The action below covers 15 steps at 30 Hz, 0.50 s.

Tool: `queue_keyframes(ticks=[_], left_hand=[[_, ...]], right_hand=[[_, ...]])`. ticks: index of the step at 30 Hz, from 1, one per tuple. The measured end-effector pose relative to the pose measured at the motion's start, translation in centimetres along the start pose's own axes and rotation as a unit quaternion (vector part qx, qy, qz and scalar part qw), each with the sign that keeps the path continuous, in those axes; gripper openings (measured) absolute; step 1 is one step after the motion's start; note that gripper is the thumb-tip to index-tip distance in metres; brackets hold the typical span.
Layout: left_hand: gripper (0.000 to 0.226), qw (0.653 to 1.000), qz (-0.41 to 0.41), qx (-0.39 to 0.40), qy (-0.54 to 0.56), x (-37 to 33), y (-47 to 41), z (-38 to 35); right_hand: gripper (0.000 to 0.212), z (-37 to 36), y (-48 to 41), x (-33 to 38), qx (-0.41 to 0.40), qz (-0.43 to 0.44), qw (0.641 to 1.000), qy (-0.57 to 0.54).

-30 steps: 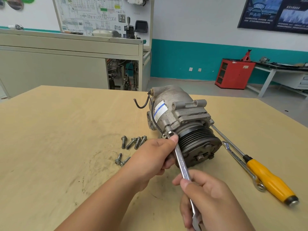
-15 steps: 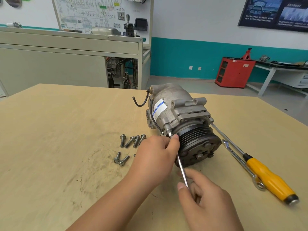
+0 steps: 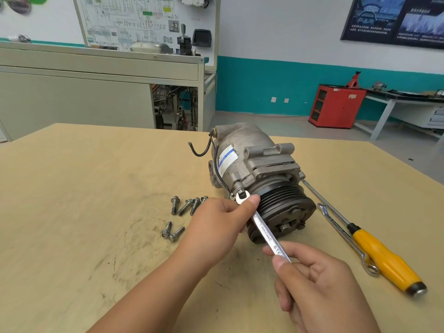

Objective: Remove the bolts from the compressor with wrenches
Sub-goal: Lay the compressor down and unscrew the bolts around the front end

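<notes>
Head view: the grey cast-metal compressor (image 3: 252,162), with a black ribbed pulley at its near end, lies on its side on the pale wooden table (image 3: 72,200), pulley towards the person. A flat silver steel wrench (image 3: 265,233) slants down from the compressor's lower left flange, its open end seated on a small hex bolt head (image 3: 241,195) there.

The left hand (image 3: 216,227) sits just left of the pulley. Its thumb tip is pressed onto the wrench head and its fingers are curled under the tool, so it holds that end. The right hand (image 3: 319,282), nearer than the compressor, pinches the lower shaft of the wrench between thumb and forefinger, and the other fingers are loosely bent.

Six loose grey flanged bolts (image 3: 185,207) lie on the table left of the compressor, four in a cluster and two nearer. Right of the compressor lie a second slim silver wrench (image 3: 341,234) and, just beside it, a yellow-handled screwdriver (image 3: 382,258) whose shaft tip reaches under the compressor's right flange. Far behind the compressor, a red metal cabinet (image 3: 336,106) stands against the teal-banded wall.
</notes>
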State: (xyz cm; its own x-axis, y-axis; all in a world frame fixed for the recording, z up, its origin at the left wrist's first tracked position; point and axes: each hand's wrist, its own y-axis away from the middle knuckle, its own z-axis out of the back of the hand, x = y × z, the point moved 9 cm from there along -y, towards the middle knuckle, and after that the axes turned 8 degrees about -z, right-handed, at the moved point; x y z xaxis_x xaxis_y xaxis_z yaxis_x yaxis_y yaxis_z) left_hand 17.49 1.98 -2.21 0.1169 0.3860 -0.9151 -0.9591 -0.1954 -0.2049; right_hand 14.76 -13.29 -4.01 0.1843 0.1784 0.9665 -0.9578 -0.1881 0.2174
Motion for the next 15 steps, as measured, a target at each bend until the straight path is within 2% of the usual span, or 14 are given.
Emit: queue_keyframes(ticks=[2,4,6,7,9,10,12,14,15], left_hand=[[0.057,1.0,-0.005,-0.021,-0.006,-0.2,0.0,0.5],[0.059,0.999,-0.017,-0.026,-0.02,-0.5,-0.1,0.6],[0.061,0.999,-0.026,-0.022,-0.038,-0.6,-0.2,0.3],[0.061,0.998,-0.027,-0.02,-0.049,-0.7,-0.2,0.2],[0.058,0.997,-0.025,-0.012,-0.065,-0.6,-0.3,-0.2],[0.055,0.997,-0.023,-0.006,-0.069,-0.6,-0.3,-0.4],[0.049,0.998,-0.024,-0.002,-0.066,-0.7,-0.4,-0.6],[0.046,0.998,-0.036,-0.004,-0.057,-0.8,-0.4,-0.7],[0.045,0.998,-0.043,-0.007,-0.053,-0.8,-0.5,-0.7]], right_hand=[[0.029,0.3,0.2,0.7,-0.044,0.04,0.995,0.084],[0.039,0.5,0.8,1.9,-0.102,0.095,0.974,0.177],[0.028,0.2,1.7,3.1,-0.146,0.144,0.941,0.27],[0.019,-0.3,2.0,3.5,-0.153,0.155,0.921,0.324],[0.028,-1.2,2.0,3.8,-0.142,0.163,0.884,0.415],[0.031,-1.3,2.0,3.7,-0.13,0.151,0.882,0.427],[0.027,-1.0,1.3,3.3,-0.088,0.097,0.916,0.379],[0.023,-0.7,0.7,1.6,-0.022,0.015,0.976,0.214],[0.023,-1.2,0.8,0.9,0.036,-0.027,0.993,0.112]])
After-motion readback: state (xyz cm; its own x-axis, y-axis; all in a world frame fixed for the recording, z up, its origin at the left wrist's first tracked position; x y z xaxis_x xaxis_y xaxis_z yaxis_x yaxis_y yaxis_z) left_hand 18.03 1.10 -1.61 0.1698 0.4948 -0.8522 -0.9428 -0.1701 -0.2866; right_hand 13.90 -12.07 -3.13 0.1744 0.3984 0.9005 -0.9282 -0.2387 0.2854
